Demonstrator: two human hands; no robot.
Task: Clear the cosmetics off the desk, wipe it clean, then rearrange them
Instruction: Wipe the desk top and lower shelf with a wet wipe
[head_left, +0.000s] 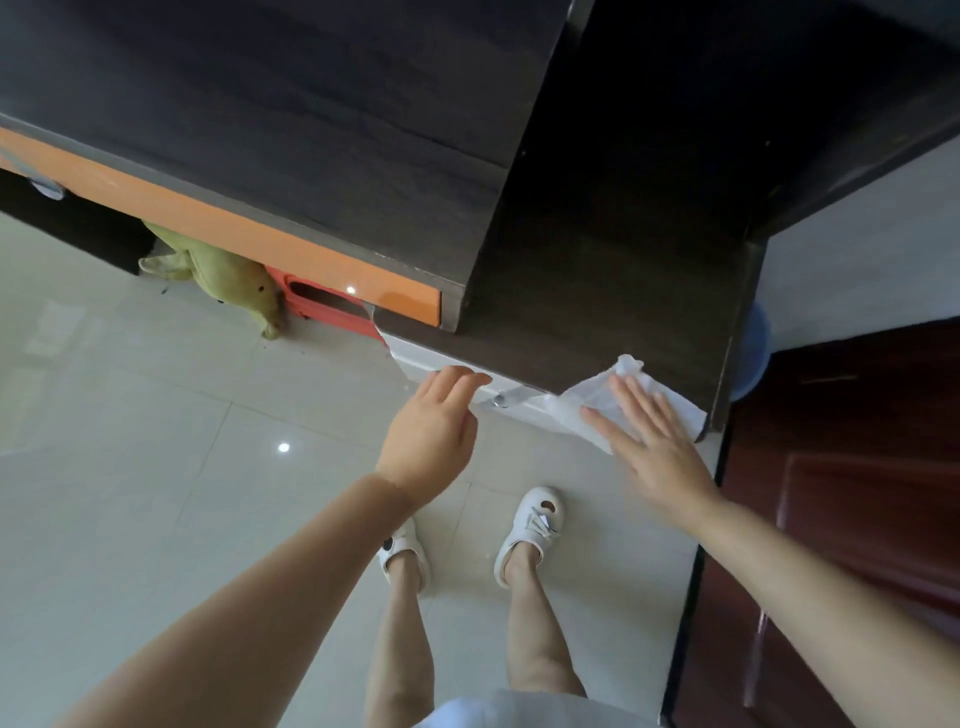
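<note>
The dark wood desk (291, 104) fills the top of the head view, with no cosmetics visible on it. A lower dark side surface (613, 291) juts toward me. A white wipe (582, 402) lies over its front corner, partly hanging off the edge. My right hand (649, 441) lies flat on the wipe with fingers spread. My left hand (434, 426) is cupped just below the front edge of that surface, fingers apart and empty, next to a small metal knob (501, 400) on a white drawer front.
An orange drawer front (208, 218) runs under the desk top. A green plush toy (223, 270) and a red stool (332, 306) sit on the pale tiled floor beneath. A dark red door (857, 493) stands at right, a blue basin (753, 358) behind the cabinet.
</note>
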